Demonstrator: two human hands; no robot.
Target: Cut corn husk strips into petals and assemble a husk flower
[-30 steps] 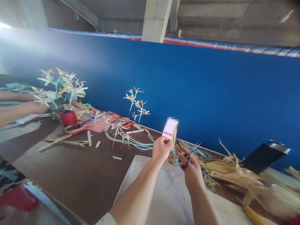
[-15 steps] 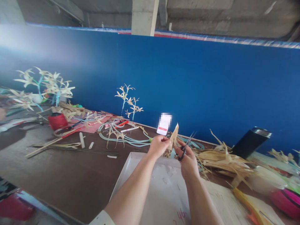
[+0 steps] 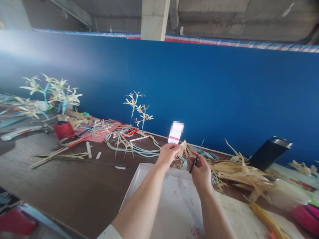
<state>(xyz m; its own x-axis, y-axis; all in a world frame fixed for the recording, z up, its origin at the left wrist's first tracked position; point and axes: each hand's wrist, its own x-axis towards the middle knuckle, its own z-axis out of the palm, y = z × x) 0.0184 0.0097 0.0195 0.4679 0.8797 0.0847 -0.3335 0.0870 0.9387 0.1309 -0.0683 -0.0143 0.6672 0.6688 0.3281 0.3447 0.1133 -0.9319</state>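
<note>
My left hand (image 3: 168,154) is closed in a pinch on a small pale strip of dried husk (image 3: 183,146), held above the far edge of a white tray (image 3: 149,179). My right hand (image 3: 201,169) grips a pair of black-handled scissors (image 3: 195,159), blades pointing up and away, just right of the husk piece. Both hands hover close together over the tray's back rim.
A heap of dried husk (image 3: 239,172) lies right of my hands, with a dark flask (image 3: 267,152) behind it. Light blue cords (image 3: 129,147), a red spool (image 3: 63,129), husk flower stems (image 3: 138,108) and a white card (image 3: 175,134) sit along the blue wall.
The husk piece has dropped lower and looks smaller in my left hand. My right hand with the scissors has shifted slightly, blades now upright. The camera has tilted a little.
</note>
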